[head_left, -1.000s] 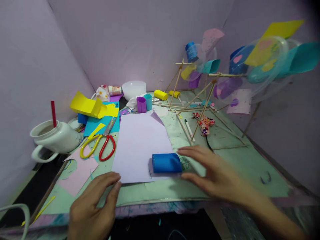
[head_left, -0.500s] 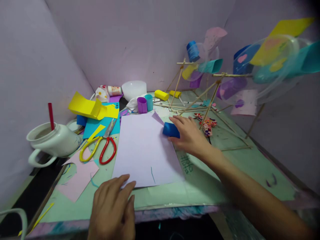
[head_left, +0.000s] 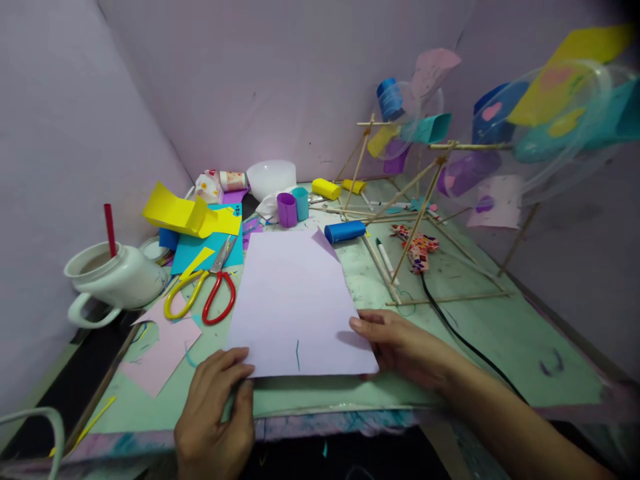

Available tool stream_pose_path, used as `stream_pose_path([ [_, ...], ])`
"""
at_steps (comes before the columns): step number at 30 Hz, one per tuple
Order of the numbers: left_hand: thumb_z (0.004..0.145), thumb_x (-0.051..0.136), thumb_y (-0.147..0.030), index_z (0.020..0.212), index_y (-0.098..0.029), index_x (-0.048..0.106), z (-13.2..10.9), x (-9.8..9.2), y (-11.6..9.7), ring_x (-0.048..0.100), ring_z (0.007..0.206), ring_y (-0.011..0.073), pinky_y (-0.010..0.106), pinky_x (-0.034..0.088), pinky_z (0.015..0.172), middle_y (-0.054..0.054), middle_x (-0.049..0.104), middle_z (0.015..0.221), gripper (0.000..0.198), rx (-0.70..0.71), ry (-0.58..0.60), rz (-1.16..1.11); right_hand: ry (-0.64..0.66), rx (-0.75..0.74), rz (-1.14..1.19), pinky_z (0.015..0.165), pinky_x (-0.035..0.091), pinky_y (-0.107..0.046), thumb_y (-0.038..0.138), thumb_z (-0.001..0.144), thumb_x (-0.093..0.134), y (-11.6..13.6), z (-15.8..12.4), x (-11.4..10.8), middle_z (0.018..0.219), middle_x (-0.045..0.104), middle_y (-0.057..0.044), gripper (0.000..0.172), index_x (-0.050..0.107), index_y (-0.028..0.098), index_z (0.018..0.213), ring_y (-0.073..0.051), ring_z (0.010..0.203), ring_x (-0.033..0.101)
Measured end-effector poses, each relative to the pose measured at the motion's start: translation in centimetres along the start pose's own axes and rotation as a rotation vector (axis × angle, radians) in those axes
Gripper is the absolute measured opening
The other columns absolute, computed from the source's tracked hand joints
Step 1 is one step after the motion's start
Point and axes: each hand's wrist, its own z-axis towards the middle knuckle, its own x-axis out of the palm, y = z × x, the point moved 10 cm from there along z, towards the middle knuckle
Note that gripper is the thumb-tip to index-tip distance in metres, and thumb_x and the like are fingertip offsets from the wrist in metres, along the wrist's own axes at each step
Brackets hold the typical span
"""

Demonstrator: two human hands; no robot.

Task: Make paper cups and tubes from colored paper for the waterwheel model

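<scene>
A pale lilac sheet of paper (head_left: 290, 287) lies in front of me, with a short dark green line near its near edge and its far right corner folded over. My right hand (head_left: 400, 343) grips the sheet's near right side, thumb on top and fingers underneath. At the near left corner, my left hand (head_left: 217, 400) has its fingertips over the paper and its thumb below the edge. A blue paper tube (head_left: 345, 231) lies beyond the sheet's far right corner. Scissors (head_left: 213, 283) with one yellow and one red handle rest left of the sheet.
Left stand a white pot (head_left: 120, 277), pink paper scraps (head_left: 163, 353) and a folded yellow paper (head_left: 175, 210). Behind are a purple paper tube (head_left: 287, 210) and a white bowl (head_left: 273, 179). On the right, stick frames (head_left: 425, 193) carry paper-bladed wheels; a black cord (head_left: 450, 327) runs nearby.
My right hand has let go of the blue tube, now lying at the far right, and come back to the paper's near right side. My left hand has closed on the near left corner.
</scene>
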Motion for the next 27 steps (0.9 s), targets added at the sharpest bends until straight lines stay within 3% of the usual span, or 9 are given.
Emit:
stream_pose_path([
  [2,0.073,0.053,0.0,0.087,-0.018,0.057,-0.4,-0.3,-0.2,0.056,0.095,0.0195,0.038,0.042,0.09,0.007,0.061,0.096,0.023,0.036,0.016,-0.029,0.062,0.054,0.061,0.062,0.051,-0.029,0.026,0.071,0.065,-0.7,1.0,1.3,0.075,0.069,-0.009,0.025,0.063,0.008,0.089,-0.016,0.062,0.063],
  [5,0.077,0.047,-0.003,0.092,-0.02,0.058,0.5,-0.8,0.9,0.056,0.099,0.0194,0.035,0.043,0.089,0.006,0.061,0.103,0.025,0.026,0.113,-0.006,-0.029,0.018,0.056,0.057,0.048,-0.026,0.013,0.067,0.062,-0.4,2.5,1.3,0.063,0.068,-0.007,0.012,0.064,0.008,0.079,-0.015,0.057,0.062],
  [7,0.08,0.044,-0.01,0.094,-0.02,0.058,2.5,-1.6,2.7,0.058,0.097,0.0192,0.031,0.047,0.083,0.006,0.062,0.103,0.023,-0.036,0.133,0.101,-0.086,-0.004,0.034,0.051,0.046,-0.025,0.01,0.065,0.059,-0.2,2.9,1.0,0.056,0.066,-0.005,0.009,0.063,0.009,0.073,-0.015,0.051,0.061],
  [8,0.08,0.044,-0.015,0.094,-0.019,0.058,3.9,-2.6,4.0,0.058,0.097,0.0214,0.034,0.046,0.085,0.007,0.063,0.101,0.02,-0.103,0.066,0.2,-0.097,-0.009,0.026,0.05,0.045,-0.025,0.011,0.065,0.059,-0.2,2.8,1.0,0.054,0.065,-0.004,0.008,0.063,0.009,0.072,-0.014,0.049,0.06],
  [9,0.08,0.043,-0.019,0.094,-0.018,0.058,5.2,-2.5,5.3,0.059,0.096,0.0237,0.037,0.046,0.085,0.009,0.064,0.099,0.021,-0.157,0.091,0.305,-0.1,-0.014,0.017,0.048,0.044,-0.024,0.012,0.064,0.059,-0.3,2.6,1.0,0.052,0.064,-0.004,0.007,0.062,0.01,0.07,-0.014,0.048,0.059],
  [13,0.078,0.038,-0.023,0.094,-0.011,0.058,8.2,1.9,11.0,0.061,0.087,0.0298,0.04,0.046,0.075,0.015,0.065,0.089,0.028,-0.302,0.528,0.69,-0.093,-0.052,-0.024,0.047,0.042,-0.025,0.024,0.063,0.066,-1.6,0.7,0.1,0.051,0.061,0.0,0.016,0.06,0.012,0.071,-0.016,0.047,0.058],
  [17,0.074,0.037,-0.017,0.092,-0.01,0.058,8.6,4.2,13.7,0.062,0.079,0.0321,0.04,0.046,0.065,0.018,0.065,0.084,0.028,-0.35,0.65,0.776,-0.165,-0.126,-0.033,0.049,0.042,-0.026,0.036,0.065,0.069,-2.2,-0.3,-1.8,0.057,0.063,-0.001,0.028,0.06,0.013,0.079,-0.017,0.051,0.059],
  [22,0.075,0.041,-0.024,0.099,-0.012,0.056,8.8,4.0,13.3,0.06,0.082,0.0324,0.043,0.047,0.068,0.016,0.064,0.089,0.031,-0.293,0.613,0.655,-0.134,-0.144,0.054,0.051,0.043,-0.024,0.03,0.065,0.069,-1.5,0.6,-1.5,0.059,0.065,-0.001,0.027,0.062,0.012,0.084,-0.014,0.052,0.058],
  [27,0.075,0.042,-0.013,0.119,-0.02,0.045,8.4,2.5,7.7,0.051,0.11,0.0255,0.042,0.041,0.093,0.01,0.057,0.117,0.045,0.086,0.433,0.221,-0.003,-0.038,-0.025,0.047,0.043,-0.022,0.029,0.066,0.067,-2.0,0.9,-0.4,0.059,0.065,-0.002,0.024,0.064,0.01,0.082,-0.013,0.05,0.059],
])
